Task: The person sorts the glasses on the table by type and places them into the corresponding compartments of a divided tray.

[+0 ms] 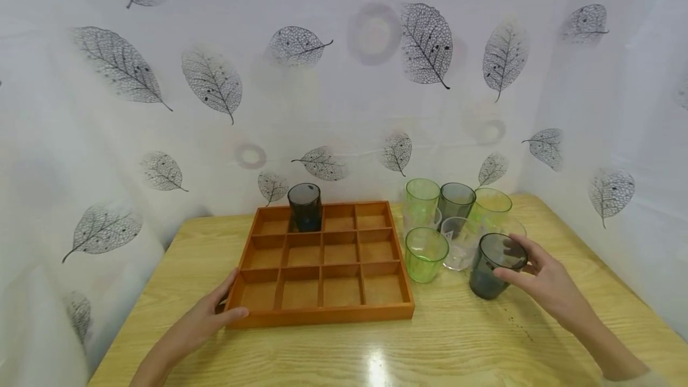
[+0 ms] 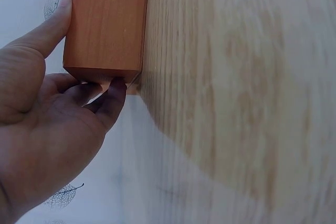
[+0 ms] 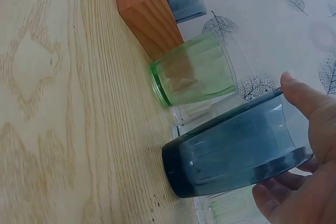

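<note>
A dark grey drinking glass leans slightly at the front of the glasses on the right. My right hand grips it near the rim, thumb on one side and fingers on the other, as the right wrist view also shows. The wooden compartment tray lies on the table, and my left hand holds its front left corner between thumb and fingers. Another dark glass stands upright in a back-row compartment, second from the left.
Just right of the tray stands a green glass, with a clear glass beside it. Behind them are several more green, clear and dark glasses. A leaf-patterned curtain hangs behind the wood-grain table and along its sides.
</note>
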Demonstrator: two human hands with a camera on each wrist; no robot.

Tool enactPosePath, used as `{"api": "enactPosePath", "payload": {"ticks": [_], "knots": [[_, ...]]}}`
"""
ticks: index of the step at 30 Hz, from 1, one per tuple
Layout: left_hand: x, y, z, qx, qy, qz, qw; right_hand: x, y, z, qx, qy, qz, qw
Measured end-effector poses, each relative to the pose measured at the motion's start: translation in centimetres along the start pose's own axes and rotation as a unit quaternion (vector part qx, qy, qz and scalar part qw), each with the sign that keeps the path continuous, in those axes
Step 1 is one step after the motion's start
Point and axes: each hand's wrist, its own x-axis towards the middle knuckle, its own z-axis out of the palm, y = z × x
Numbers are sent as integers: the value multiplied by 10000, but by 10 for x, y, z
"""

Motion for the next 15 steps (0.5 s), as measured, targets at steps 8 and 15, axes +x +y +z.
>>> {"api": "enactPosePath", "payload": {"ticks": [8,15], "knots": [[1,1,0,20,18,11,10000,0,0,2,54,136,-115,9998],[0,2,0,42,35,102,9999,-3,2,2,232,184,-188,9994]]}}
